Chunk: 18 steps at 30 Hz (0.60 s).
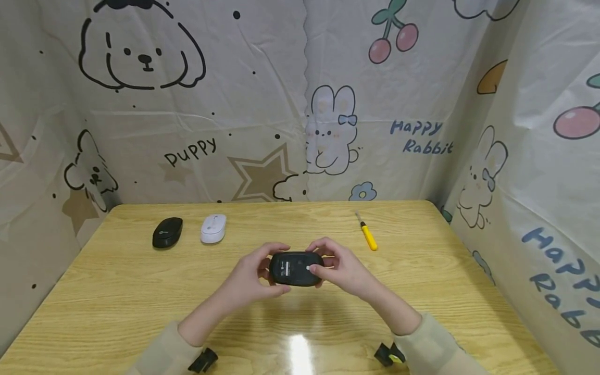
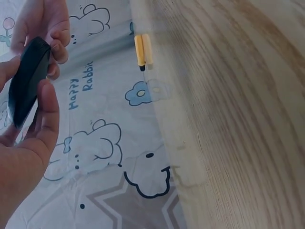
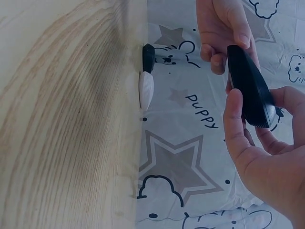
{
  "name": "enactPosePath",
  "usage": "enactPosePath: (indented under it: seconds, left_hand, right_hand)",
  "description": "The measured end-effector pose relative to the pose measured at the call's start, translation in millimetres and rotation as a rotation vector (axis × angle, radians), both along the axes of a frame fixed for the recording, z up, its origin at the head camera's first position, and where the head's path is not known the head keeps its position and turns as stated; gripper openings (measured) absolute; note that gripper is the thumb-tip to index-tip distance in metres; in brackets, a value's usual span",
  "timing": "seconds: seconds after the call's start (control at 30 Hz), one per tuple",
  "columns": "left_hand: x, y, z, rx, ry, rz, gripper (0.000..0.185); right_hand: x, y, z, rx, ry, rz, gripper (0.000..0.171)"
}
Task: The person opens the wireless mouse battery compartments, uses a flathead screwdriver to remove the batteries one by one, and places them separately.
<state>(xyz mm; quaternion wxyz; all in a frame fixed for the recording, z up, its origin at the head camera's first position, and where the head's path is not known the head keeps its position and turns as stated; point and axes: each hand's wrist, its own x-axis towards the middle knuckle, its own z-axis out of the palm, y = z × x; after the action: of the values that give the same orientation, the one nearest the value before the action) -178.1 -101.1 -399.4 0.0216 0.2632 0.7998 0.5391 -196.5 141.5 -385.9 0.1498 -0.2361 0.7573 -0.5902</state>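
A wooden table [image 1: 140, 312] with a pale, strongly grained top filled the lower part of the head view, its near edge catching a bright glare from a light overhead. Around it on three sides hung a cream plastic sheet [image 1: 262, 104] printed with cartoon puppies, rabbits, cherries and stars, with the words "puppy" and "Happy Rabbit" on it; the sheet was creased and met the table along the far edge and at the right. Above the middle of the table, both hands held a black mouse [image 1: 296, 269] turned underside up, lifted off the wood. The left hand [image 1: 250, 278] gripped its left end, fingers curled over the far side and thumb on the near side. The right hand [image 1: 344, 268] grasped the right end, with a fingertip pressed on the underside near a small white mark. Well apart, toward the far left of the table, lay a second black mouse [image 1: 167, 232] and, just beside it, a white mouse [image 1: 213, 228]. Toward the far right lay a yellow-handled screwdriver [image 1: 367, 234], alone on the wood.
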Motion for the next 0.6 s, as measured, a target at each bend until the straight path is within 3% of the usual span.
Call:
enactPosePath:
  seconds: [0.17, 0.4, 0.6]
  left_hand:
    - [0.2, 3.6, -0.8, 0.011, 0.034, -0.011, 0.065]
    - [0.0, 7.4, -1.7, 0.033, 0.054, 0.023, 0.063]
    - [-0.4, 6.9, -3.1, 0.058, 0.028, 0.046, 0.062]
  right_hand:
    - [-0.4, 0.8, 0.4, -0.005, -0.004, 0.000, 0.033]
    - [1.3, -2.7, 0.0, -0.017, -0.012, -0.053, 0.036]
    - [4.0, -7.8, -1.1, 0.049, 0.072, -0.125, 0.038]
